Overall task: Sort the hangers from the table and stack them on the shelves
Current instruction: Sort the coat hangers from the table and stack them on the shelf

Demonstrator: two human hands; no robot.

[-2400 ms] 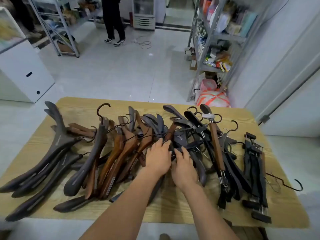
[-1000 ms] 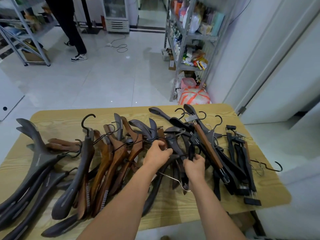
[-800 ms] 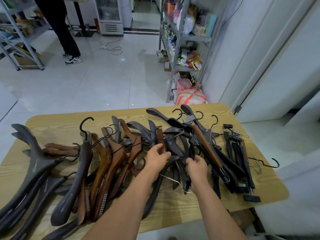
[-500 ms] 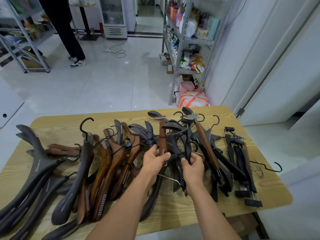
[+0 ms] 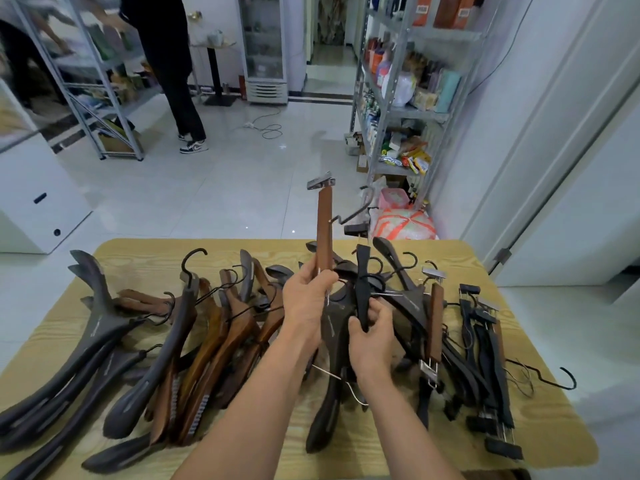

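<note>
Two hangers are held up over the heap (image 5: 225,341) on the table (image 5: 540,431). A brown clip hanger (image 5: 325,230) is gripped near its lower end by the left hand (image 5: 308,299). The fingers are curled round the bar, which stands upright toward twelve o'clock with its metal clip on top. A black hanger (image 5: 363,285) is clasped at its lower end between the thumb and curled fingers of the right hand (image 5: 372,337), at four o'clock of the left. Dark hangers (image 5: 97,341) are fanned at eight o'clock. Metal shelves (image 5: 401,112) stand at one o'clock.

A small shop or stockroom: metal shelving (image 5: 405,109) with packaged goods, glass-door fridge (image 5: 265,46).
</note>
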